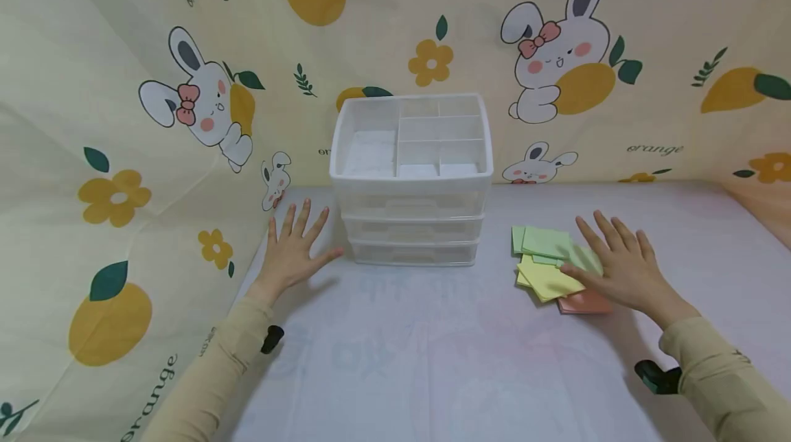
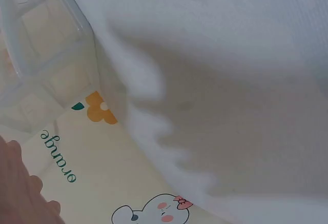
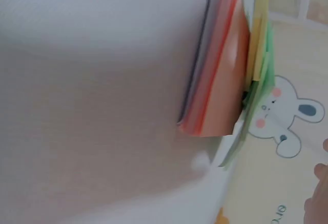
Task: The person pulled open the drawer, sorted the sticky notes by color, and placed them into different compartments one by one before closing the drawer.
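My left hand (image 1: 289, 257) is held with fingers spread, just left of a white plastic drawer organizer (image 1: 410, 221). Its fingertips show at the lower left of the left wrist view. My right hand (image 1: 627, 267), also with spread fingers, overlaps the right side of a pile of paper pads in the head view. The pile has green sticky notes (image 1: 546, 241) at the back, yellow sticky notes (image 1: 546, 279) in the middle and an orange-red pad (image 3: 225, 75) at the front. Part of the pile is hidden behind the right hand. Neither hand holds anything.
The organizer has an open compartment tray (image 1: 371, 150) on top and three drawers (image 1: 413, 230) below. Behind it and along the left side hangs a cloth (image 1: 383, 30) printed with rabbits and oranges. A pale cloth (image 1: 395, 359) covers the table.
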A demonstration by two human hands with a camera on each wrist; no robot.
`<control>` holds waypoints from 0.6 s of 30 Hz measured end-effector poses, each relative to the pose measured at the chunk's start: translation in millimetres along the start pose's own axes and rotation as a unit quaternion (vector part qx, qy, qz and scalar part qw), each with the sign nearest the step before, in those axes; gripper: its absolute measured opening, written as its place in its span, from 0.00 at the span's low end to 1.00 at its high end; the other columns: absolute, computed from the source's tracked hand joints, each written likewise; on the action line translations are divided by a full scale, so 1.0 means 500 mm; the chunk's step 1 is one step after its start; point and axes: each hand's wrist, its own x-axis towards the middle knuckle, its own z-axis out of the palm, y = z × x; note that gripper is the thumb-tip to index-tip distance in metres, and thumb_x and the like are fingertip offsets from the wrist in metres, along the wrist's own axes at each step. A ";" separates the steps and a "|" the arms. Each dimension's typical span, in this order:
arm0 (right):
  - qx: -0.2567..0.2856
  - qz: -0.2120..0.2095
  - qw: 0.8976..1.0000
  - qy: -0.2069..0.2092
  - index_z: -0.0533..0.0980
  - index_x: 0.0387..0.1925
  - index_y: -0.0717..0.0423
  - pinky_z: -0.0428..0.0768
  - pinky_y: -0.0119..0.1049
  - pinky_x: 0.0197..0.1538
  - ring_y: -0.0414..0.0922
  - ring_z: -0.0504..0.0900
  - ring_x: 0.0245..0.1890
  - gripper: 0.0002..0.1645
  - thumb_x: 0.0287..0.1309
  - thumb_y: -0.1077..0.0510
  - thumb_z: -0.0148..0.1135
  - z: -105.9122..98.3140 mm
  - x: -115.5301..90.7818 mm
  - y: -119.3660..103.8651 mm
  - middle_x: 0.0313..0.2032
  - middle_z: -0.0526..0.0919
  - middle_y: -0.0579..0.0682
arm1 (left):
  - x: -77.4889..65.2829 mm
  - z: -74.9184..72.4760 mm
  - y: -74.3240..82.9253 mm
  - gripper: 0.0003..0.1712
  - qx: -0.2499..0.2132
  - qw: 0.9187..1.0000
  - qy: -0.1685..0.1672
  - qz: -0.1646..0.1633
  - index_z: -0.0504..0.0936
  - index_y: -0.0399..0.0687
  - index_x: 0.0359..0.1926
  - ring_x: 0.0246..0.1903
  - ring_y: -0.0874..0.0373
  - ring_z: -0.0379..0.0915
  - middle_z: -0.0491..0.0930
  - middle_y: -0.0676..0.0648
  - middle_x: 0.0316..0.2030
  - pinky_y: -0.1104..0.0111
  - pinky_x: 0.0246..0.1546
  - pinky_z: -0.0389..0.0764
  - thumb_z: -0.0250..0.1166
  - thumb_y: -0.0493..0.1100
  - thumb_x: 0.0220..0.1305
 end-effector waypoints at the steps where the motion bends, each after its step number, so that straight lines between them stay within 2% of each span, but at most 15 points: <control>1: 0.001 -0.005 1.000 0.009 0.36 0.73 0.41 0.29 0.65 0.65 0.63 0.34 0.72 0.55 0.56 0.31 0.53 -0.003 0.001 -0.002 0.73 0.35 0.58 | -0.001 -0.003 0.001 0.50 0.000 1.000 0.001 0.000 0.41 0.66 0.73 0.73 0.44 0.26 0.33 0.47 0.74 0.39 0.66 0.32 0.44 0.79 0.55; 4: 0.007 -0.026 0.999 0.038 0.42 0.73 0.43 0.39 0.65 0.66 0.65 0.45 0.69 0.54 0.54 0.33 0.57 -0.013 0.004 -0.011 0.72 0.43 0.61 | 0.000 -0.011 0.003 0.48 0.002 1.000 0.010 0.008 0.46 0.61 0.73 0.73 0.43 0.31 0.38 0.45 0.74 0.40 0.67 0.36 0.48 0.74 0.58; 6: 0.014 -0.040 0.997 0.058 0.47 0.72 0.46 0.46 0.64 0.64 0.67 0.51 0.66 0.53 0.52 0.35 0.60 -0.020 0.007 -0.018 0.71 0.49 0.63 | 0.002 -0.015 0.004 0.47 0.005 0.999 0.028 0.018 0.51 0.56 0.72 0.72 0.42 0.38 0.44 0.43 0.73 0.41 0.67 0.41 0.52 0.71 0.58; 9: 0.030 -0.051 0.995 0.077 0.53 0.71 0.49 0.55 0.63 0.60 0.67 0.58 0.62 0.51 0.51 0.38 0.63 -0.032 0.012 -0.031 0.67 0.57 0.64 | 0.006 -0.020 0.003 0.44 0.009 0.996 0.078 0.044 0.61 0.48 0.68 0.68 0.41 0.54 0.58 0.39 0.68 0.44 0.65 0.54 0.58 0.66 0.58; 12: 0.054 -0.049 0.993 0.090 0.59 0.68 0.53 0.59 0.62 0.58 0.66 0.62 0.61 0.47 0.52 0.39 0.64 -0.043 0.015 -0.051 0.64 0.63 0.64 | 0.011 -0.026 0.005 0.37 0.001 0.988 0.138 0.068 0.69 0.42 0.62 0.58 0.40 0.68 0.70 0.36 0.60 0.48 0.57 0.68 0.61 0.60 0.59; 14: 0.078 -0.049 0.990 0.106 0.63 0.65 0.55 0.60 0.61 0.57 0.64 0.64 0.60 0.41 0.54 0.41 0.63 -0.049 0.017 -0.068 0.62 0.67 0.64 | 0.014 -0.033 0.008 0.33 -0.016 0.982 0.171 0.078 0.72 0.39 0.59 0.53 0.40 0.72 0.75 0.36 0.55 0.51 0.52 0.73 0.62 0.56 0.59; 18: 0.126 -0.056 0.980 0.145 0.70 0.58 0.58 0.65 0.55 0.54 0.60 0.68 0.57 0.30 0.57 0.49 0.62 -0.052 0.023 -0.105 0.56 0.75 0.61 | 0.018 -0.054 0.017 0.27 -0.048 0.973 0.213 0.069 0.74 0.40 0.56 0.49 0.43 0.75 0.78 0.38 0.50 0.53 0.45 0.77 0.61 0.52 0.61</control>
